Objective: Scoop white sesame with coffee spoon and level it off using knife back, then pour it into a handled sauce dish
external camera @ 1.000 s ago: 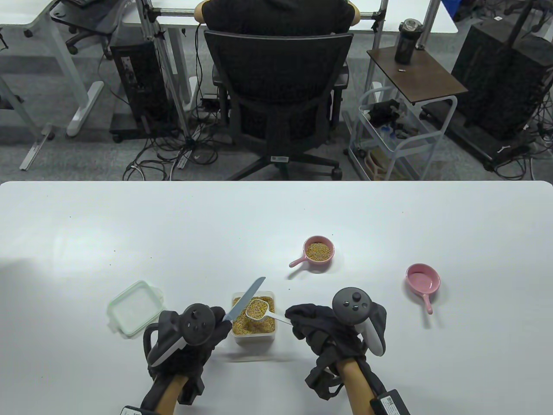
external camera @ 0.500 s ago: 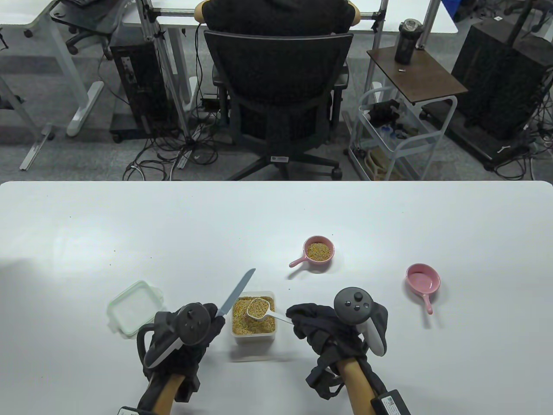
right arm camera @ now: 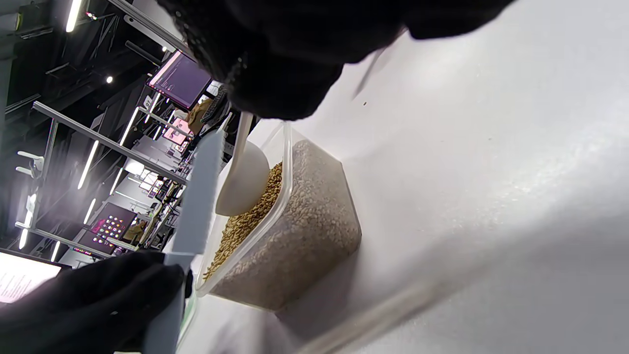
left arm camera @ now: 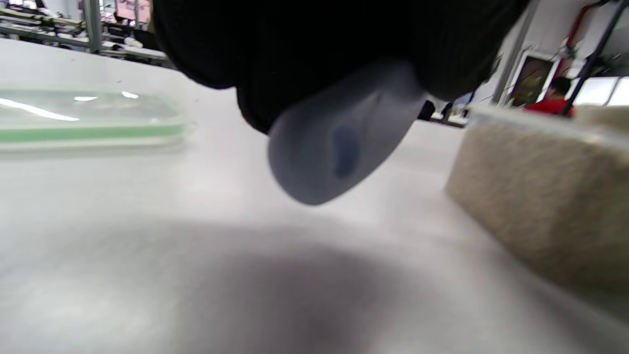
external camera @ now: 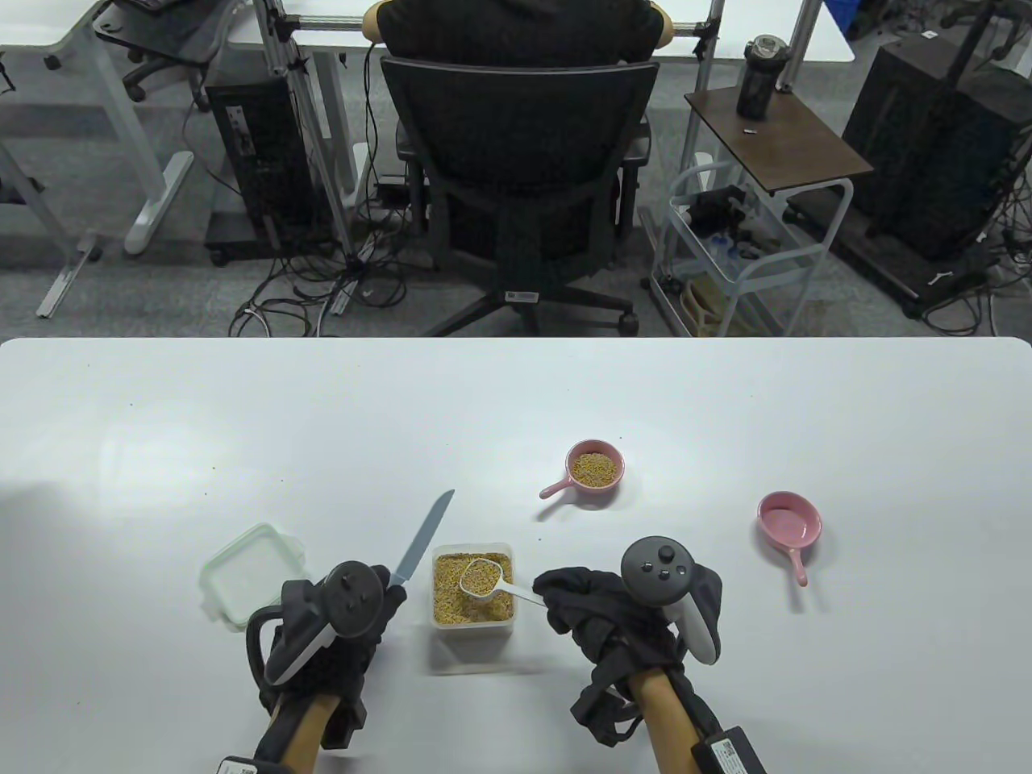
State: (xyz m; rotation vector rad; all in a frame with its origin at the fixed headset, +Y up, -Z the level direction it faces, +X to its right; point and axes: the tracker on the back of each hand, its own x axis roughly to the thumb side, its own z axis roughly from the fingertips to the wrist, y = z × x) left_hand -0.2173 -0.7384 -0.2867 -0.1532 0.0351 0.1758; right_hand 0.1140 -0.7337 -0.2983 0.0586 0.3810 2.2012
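- Pinching a white plastic spoon [external camera: 482,576], the right hand [external camera: 601,613] holds its grain-filled round bowl over the clear square tub [external camera: 473,592].
- The left hand [external camera: 339,625] grips a flat grey knife [external camera: 423,538], left of the tub, near the desk's [external camera: 242,419] front edge.

White plastic coffee spoon [external camera: 481,577], tan sesame [external camera: 451,601]; two pink ceramic handled dishes [external camera: 788,522]; green-rimmed clear lid [external camera: 246,571]; black gloves.

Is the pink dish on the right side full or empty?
Empty. The pink dish on the right shows only its bare pink inside, while the other pink dish holds sesame.
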